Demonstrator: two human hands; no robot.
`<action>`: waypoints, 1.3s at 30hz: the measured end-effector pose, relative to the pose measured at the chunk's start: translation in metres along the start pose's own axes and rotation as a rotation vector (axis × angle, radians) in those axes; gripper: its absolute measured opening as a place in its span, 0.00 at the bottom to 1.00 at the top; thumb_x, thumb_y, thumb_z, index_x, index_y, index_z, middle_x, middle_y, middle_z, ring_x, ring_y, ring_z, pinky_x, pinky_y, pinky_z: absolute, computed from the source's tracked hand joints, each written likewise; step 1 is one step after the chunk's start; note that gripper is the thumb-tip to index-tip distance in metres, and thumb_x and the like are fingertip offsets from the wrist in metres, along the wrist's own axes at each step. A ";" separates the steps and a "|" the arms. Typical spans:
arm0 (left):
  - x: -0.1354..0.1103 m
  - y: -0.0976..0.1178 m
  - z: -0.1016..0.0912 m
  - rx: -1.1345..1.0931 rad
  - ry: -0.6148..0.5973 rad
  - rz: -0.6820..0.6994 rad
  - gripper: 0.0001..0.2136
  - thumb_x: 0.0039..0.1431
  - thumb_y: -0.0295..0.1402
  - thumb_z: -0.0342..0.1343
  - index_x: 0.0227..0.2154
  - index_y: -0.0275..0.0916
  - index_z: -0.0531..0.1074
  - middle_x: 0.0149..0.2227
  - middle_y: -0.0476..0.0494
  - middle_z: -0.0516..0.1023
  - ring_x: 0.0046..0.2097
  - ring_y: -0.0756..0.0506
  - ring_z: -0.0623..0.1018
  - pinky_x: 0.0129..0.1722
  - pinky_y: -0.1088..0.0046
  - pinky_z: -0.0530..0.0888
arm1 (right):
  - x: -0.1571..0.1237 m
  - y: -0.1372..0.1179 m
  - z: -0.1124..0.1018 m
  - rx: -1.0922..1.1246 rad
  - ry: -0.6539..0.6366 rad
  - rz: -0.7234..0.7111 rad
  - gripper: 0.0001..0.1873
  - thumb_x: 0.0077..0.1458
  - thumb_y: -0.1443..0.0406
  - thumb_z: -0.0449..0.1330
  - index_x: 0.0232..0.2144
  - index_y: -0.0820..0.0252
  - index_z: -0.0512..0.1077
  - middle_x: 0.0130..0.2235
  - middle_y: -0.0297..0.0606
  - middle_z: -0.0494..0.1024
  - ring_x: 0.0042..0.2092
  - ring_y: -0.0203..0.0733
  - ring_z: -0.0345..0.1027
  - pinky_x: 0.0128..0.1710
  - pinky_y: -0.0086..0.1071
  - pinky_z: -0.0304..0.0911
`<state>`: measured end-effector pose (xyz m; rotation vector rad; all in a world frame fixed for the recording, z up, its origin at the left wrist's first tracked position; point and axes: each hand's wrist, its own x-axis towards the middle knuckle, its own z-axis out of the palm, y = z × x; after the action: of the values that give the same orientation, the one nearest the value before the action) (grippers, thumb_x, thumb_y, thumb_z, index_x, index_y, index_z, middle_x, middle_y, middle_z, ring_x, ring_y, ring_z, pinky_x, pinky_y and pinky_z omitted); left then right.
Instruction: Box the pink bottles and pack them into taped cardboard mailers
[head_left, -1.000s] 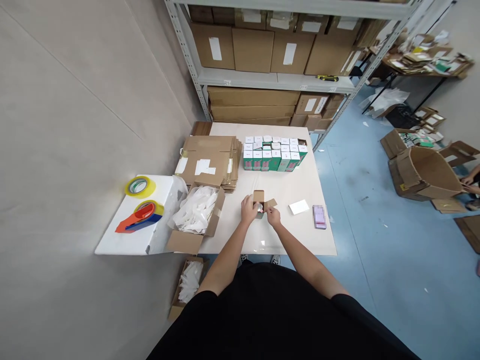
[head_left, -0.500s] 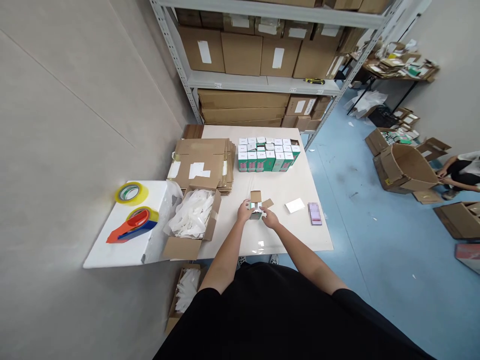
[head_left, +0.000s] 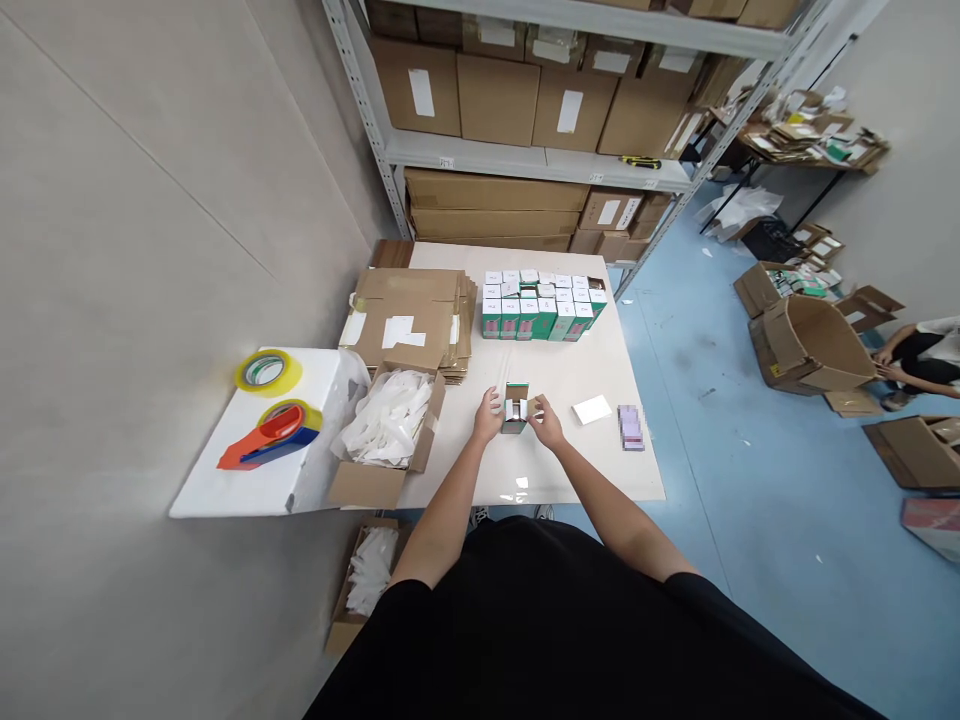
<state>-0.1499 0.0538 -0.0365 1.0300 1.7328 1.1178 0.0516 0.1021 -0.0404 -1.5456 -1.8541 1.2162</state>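
Observation:
A small green-and-white cardboard box (head_left: 515,424) stands on the table in front of me with its top open and white material showing inside. My left hand (head_left: 488,416) is beside the box's left side, fingers apart and curved, with a narrow gap to it. On the other side, my right hand (head_left: 547,423) pinches the brown side flap between thumb and fingers. A white folded paper or card (head_left: 592,410) lies to the right of that hand. Farther right is a small stack of purple packets (head_left: 631,428), blurred in the picture.
Rows of green-and-white boxes (head_left: 538,320) stand at the table's back. Flattened cartons (head_left: 409,300) and a carton of white plastic bags (head_left: 386,420) are at left, beside tape rolls (head_left: 268,371) and a tape dispenser (head_left: 270,436). Shelving (head_left: 517,155) rises behind; a person (head_left: 922,355) is far right.
My left hand has come off the box and opened beside it. The box's back flap now stands differently, its green edge showing, and the inside is more visible. The view has shifted slightly.

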 end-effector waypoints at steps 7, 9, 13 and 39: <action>0.009 0.011 -0.001 0.049 -0.119 0.035 0.23 0.47 0.23 0.61 0.50 0.41 0.76 0.57 0.40 0.77 0.53 0.41 0.79 0.56 0.60 0.76 | 0.002 -0.005 0.006 0.092 0.002 0.053 0.39 0.57 0.61 0.61 0.69 0.53 0.59 0.54 0.43 0.79 0.44 0.44 0.79 0.51 0.41 0.74; 0.007 0.008 -0.001 0.015 -0.113 0.095 0.19 0.48 0.22 0.58 0.44 0.40 0.76 0.53 0.42 0.78 0.55 0.42 0.78 0.59 0.61 0.75 | -0.001 -0.005 0.005 0.113 0.004 0.055 0.37 0.57 0.62 0.61 0.68 0.53 0.61 0.54 0.41 0.80 0.44 0.43 0.79 0.51 0.41 0.74; -0.001 0.002 -0.002 -0.135 -0.223 0.101 0.20 0.48 0.23 0.58 0.46 0.38 0.76 0.55 0.38 0.78 0.56 0.41 0.79 0.60 0.59 0.74 | -0.003 -0.005 0.001 0.116 -0.053 0.015 0.25 0.56 0.65 0.61 0.57 0.53 0.74 0.53 0.39 0.81 0.46 0.43 0.79 0.54 0.40 0.73; -0.013 -0.032 0.007 -0.165 -0.166 0.026 0.17 0.59 0.35 0.63 0.51 0.39 0.80 0.62 0.34 0.75 0.60 0.39 0.78 0.63 0.57 0.73 | -0.012 -0.003 0.018 0.130 -0.033 -0.007 0.21 0.61 0.64 0.59 0.56 0.54 0.75 0.58 0.42 0.79 0.50 0.45 0.79 0.54 0.40 0.73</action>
<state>-0.1457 0.0353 -0.0665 1.0157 1.4750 1.1374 0.0393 0.0852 -0.0447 -1.4570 -1.7620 1.3384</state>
